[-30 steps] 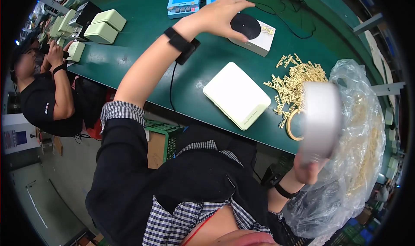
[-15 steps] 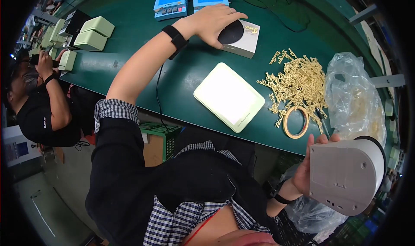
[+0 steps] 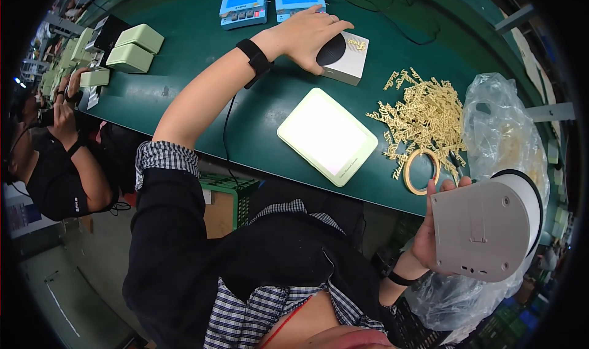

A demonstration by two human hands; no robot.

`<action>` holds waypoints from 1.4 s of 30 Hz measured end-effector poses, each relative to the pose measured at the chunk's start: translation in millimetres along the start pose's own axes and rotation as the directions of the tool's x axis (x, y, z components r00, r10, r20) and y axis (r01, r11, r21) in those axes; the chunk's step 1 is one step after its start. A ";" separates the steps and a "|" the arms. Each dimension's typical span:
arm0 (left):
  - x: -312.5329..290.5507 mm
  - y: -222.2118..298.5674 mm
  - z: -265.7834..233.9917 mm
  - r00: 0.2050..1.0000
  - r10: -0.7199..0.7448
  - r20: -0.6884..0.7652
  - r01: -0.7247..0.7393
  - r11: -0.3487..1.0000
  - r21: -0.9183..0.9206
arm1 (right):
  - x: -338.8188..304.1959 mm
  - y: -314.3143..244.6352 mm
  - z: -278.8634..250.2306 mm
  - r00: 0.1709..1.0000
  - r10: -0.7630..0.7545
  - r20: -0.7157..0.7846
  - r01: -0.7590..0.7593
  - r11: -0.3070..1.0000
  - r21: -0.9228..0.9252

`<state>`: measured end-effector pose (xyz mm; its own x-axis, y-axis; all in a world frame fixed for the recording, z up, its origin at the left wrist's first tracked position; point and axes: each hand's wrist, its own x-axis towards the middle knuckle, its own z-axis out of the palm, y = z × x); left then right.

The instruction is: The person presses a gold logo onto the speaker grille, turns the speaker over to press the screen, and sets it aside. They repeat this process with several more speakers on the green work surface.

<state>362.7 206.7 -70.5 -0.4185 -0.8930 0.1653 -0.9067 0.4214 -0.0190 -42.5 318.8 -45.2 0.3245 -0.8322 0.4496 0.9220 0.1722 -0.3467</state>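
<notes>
My left hand (image 3: 307, 37) reaches over the table and grips a small white box-shaped speaker (image 3: 352, 61). Its thumb lies along the near side and its fingers spread across the top. Gold script letters and a round black grille show on the speaker, partly covered by the hand. At the right, beyond the table's near edge, my right hand (image 3: 423, 241) holds a white device (image 3: 481, 232) with one rounded end and a black rim. Screw holes and small ports are visible on its flat face. The fingers behind it are mostly hidden.
A pale green panel with a bright white face (image 3: 328, 137) lies mid-table. Gold lettering pieces (image 3: 423, 113), a tape roll (image 3: 406, 176) and a clear plastic bag (image 3: 500, 122) are at right. Two blue devices (image 3: 243, 8) stand behind. Green boxes (image 3: 130, 58) and a co-worker (image 3: 61, 171) are at left.
The white device in my right hand has risen slightly and tilted. My left hand and the speaker have shifted a little toward me. The co-worker at the left has moved.
</notes>
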 end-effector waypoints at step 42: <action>5.8 4.7 -12.7 0.984 -0.155 -0.090 0.124 0.953 -0.277 | 437.4 23.5 -249.2 0.917 -0.276 -0.290 -0.398 -0.692 -0.602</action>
<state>356.7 205.4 -57.1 -0.2666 -0.9295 0.2547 -0.9014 0.3340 0.2754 68.5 -172.5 -61.9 -0.0180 -0.9629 0.2693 -0.8943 -0.1049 -0.4350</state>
